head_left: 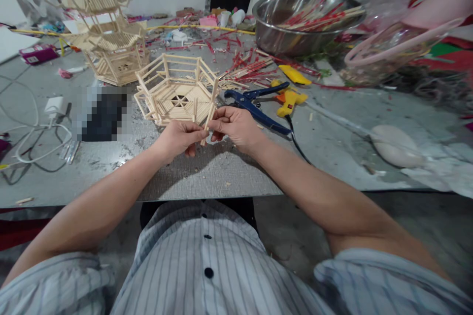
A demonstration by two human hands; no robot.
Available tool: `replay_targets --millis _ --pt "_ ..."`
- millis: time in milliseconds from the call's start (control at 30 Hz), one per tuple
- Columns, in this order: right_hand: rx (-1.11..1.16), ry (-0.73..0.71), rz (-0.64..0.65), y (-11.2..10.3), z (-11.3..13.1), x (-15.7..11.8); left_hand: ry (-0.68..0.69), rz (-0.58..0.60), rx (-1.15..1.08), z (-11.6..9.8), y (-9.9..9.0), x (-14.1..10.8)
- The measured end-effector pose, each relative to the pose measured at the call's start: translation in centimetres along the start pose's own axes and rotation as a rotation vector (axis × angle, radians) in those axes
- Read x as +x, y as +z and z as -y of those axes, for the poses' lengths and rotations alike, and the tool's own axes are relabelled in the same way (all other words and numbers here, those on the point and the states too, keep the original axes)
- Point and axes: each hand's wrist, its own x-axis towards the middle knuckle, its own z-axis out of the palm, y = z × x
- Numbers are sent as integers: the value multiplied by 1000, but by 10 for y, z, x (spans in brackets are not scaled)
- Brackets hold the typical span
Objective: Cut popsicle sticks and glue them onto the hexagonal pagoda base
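Observation:
A hexagonal base made of thin wooden sticks [173,92], with posts and railings around a slatted floor, sits on the table before me. At its near right side both of my hands meet. My left hand [181,138] is closed, thumb and fingertips pinching short wooden sticks [206,133]. My right hand [236,129] pinches the same small sticks from the other side. Exactly where these sticks touch the base is hidden by my fingers. Just beyond my right hand lie a blue cutter [254,108] and a yellow glue gun [291,101].
A finished-looking stick pagoda [111,44] stands at the back left. Near it are a dark pixelated item [103,115] and a white charger [57,107] with cables. Red-wrapped sticks [251,69] lie scattered behind the base. A steel basin [273,34] and pink basket [399,54] stand right.

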Motion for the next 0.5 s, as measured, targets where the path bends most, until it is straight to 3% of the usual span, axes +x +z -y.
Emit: replay_targets --millis 500 --pt "2 -66 21 0 3 -1 41 50 152 0 -3 1"
